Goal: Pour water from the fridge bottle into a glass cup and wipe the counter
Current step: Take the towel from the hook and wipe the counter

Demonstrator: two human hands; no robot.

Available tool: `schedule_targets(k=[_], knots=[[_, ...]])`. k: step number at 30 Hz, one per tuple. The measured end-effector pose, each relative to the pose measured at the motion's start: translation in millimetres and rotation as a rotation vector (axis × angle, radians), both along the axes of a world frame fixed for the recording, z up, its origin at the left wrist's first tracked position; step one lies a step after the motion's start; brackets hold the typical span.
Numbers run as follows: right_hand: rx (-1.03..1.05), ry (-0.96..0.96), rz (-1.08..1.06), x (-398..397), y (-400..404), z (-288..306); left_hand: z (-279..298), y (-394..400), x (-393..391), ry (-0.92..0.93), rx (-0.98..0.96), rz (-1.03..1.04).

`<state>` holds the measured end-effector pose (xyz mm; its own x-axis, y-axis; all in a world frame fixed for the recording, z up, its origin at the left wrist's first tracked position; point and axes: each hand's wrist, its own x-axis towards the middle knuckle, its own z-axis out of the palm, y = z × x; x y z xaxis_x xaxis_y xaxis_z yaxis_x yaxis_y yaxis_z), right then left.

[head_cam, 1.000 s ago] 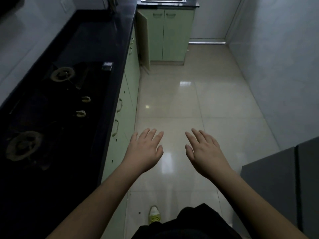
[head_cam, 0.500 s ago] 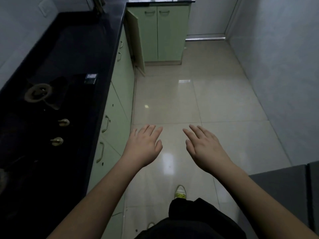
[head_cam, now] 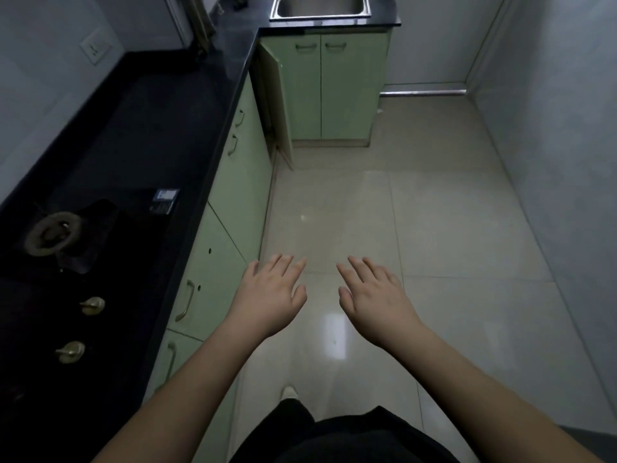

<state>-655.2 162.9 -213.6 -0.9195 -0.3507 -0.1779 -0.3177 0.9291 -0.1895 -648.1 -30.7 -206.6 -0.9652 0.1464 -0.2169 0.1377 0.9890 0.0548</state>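
Note:
My left hand [head_cam: 268, 297] and my right hand [head_cam: 374, 297] are stretched out palm down over the tiled floor, fingers spread, holding nothing. A long black counter [head_cam: 160, 118] runs along the left wall, to the left of my left hand. No bottle, glass cup or cloth shows in the head view.
A gas hob with a burner [head_cam: 51, 232] and two brass knobs [head_cam: 91, 305] is set in the counter. Green cabinets [head_cam: 233, 182] stand below it, one door [head_cam: 277, 105] ajar. A steel sink [head_cam: 320, 6] sits at the far end. Grey walls close the right side.
The view has moved forward along the kitchen: the hob slid toward me, the sink came into sight, and the grey object at the lower right left the frame. Both hands stay spread.

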Motion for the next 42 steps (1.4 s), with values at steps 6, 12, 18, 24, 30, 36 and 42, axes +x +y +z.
schedule_targets(k=[6,12,18,24,30,36,42], knots=[[0.037,0.042,-0.052,-76,-27,-6,-3,-21,-69,-0.015,0.032,0.010],[0.005,0.095,-0.068,-165,-82,-5,-4,-77,-156,0.005,0.048,0.009],[0.011,0.119,-0.079,-252,-125,7,0,-129,-245,0.016,0.056,0.024],[0.026,0.124,-0.097,-331,-140,7,9,-141,-330,0.017,0.084,-0.004],[0.003,0.165,-0.088,-423,-129,5,14,-135,-426,0.005,0.092,-0.015],[0.004,0.149,-0.048,-534,-108,6,22,-127,-528,-0.015,0.070,0.041],[-0.016,0.179,0.060,-652,-111,12,32,-118,-621,0.016,0.000,0.153]])
